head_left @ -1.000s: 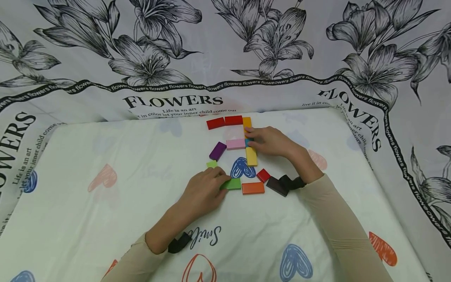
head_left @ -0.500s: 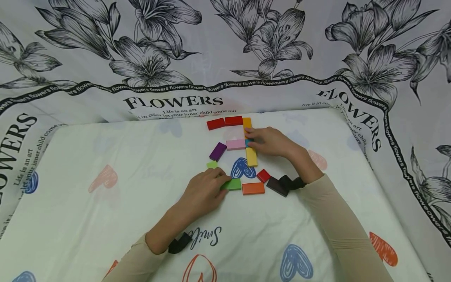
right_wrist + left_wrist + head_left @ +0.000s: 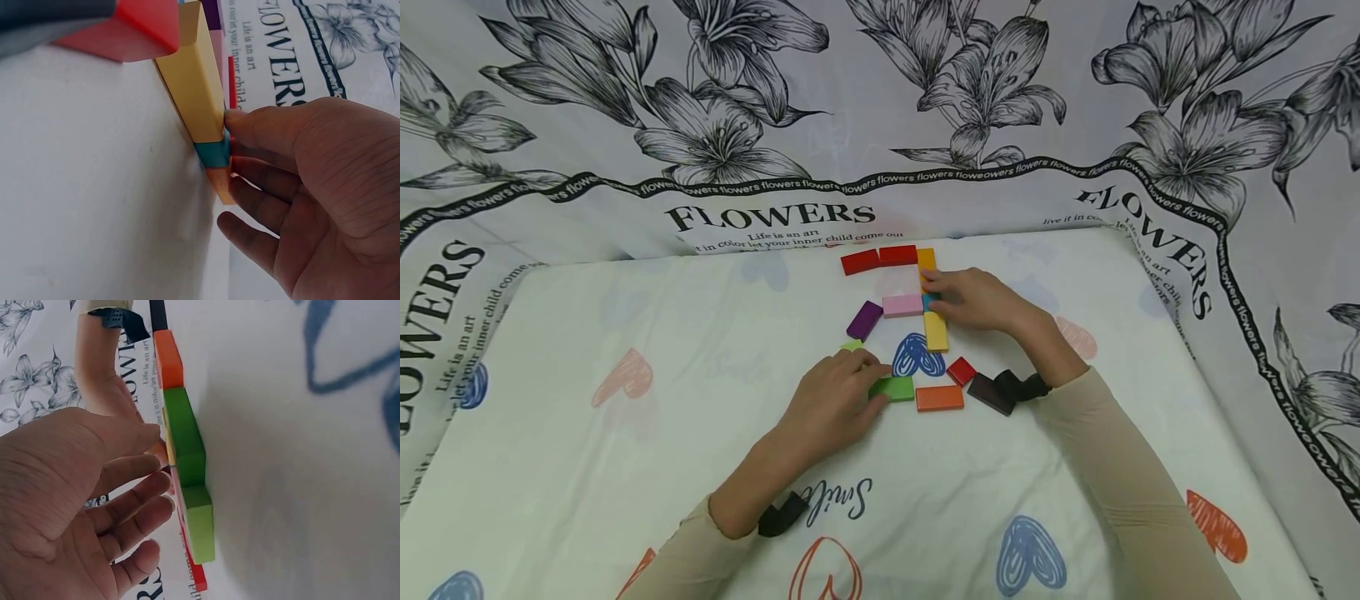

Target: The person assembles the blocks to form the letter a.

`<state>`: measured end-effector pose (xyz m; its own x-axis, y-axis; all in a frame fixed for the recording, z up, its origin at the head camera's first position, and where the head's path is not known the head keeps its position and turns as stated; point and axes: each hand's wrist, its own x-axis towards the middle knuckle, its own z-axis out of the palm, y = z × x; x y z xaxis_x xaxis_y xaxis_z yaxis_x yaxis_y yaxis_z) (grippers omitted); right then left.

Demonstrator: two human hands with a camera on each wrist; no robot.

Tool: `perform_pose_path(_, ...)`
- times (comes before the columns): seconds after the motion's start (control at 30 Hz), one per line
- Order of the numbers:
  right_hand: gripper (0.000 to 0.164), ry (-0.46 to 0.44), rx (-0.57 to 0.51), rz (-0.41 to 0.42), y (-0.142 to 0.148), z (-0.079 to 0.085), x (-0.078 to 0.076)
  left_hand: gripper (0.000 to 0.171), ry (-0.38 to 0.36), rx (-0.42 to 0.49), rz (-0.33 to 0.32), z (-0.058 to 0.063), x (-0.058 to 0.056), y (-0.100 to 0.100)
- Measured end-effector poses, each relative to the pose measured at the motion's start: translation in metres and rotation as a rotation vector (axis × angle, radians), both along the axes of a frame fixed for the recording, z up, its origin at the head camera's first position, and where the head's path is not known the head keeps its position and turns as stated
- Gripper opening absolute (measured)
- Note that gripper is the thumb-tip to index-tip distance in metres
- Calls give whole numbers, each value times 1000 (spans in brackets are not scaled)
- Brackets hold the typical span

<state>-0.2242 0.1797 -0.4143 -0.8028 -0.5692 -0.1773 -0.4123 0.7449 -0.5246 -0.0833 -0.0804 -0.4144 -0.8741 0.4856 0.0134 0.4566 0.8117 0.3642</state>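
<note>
In the head view my left hand (image 3: 835, 396) is at the near left of a figure laid out in flat coloured blocks. Its thumb and forefinger are parted on either side of a green block (image 3: 897, 389); the left wrist view shows the loosely bent fingers beside that block and a light green block (image 3: 200, 532). My right hand (image 3: 981, 300) rests its fingertips at the figure's far right side. They touch around a small blue block (image 3: 214, 154), between a yellow block (image 3: 197, 87) and an orange-yellow block (image 3: 220, 184). No firm grip shows.
Red blocks (image 3: 898, 255) top the figure. A pink block (image 3: 902, 306) and purple block (image 3: 865, 321) lie inside it. Nearer are an orange block (image 3: 940, 398), a small red block (image 3: 961, 371) and a dark block (image 3: 991, 393) by the right wrist strap. A printed cloth (image 3: 700, 467) covers the table.
My left thumb and forefinger have spread slightly apart at the green block, and the hand covers more of the light green block. The right hand and the blocks stay in place.
</note>
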Motion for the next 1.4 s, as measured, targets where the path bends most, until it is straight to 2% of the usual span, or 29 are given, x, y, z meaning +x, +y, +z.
perform_pose_path(0.4, 50, 8, -5, 17, 1, 2, 1, 48, 9, 10, 72, 19, -9, 2)
perform_pose_path(0.7, 51, 4, 1, 12, 1, 1, 0, 57, -73, -33, 124, 24, -23, 7)
perform_pose_path(1.03, 50, 11, 7, 15, 1, 1, -1, 52, -65, -50, 179, 22, -12, 4)
perform_pose_path(1.23, 51, -2, 6, 14, 0, 2, 0, 43, -81, -87, 176, 15, -6, 6)
perform_pose_path(1.4, 52, -8, 13, 12, -1, 3, 1, 43, -70, -99, 171, 10, -4, 7)
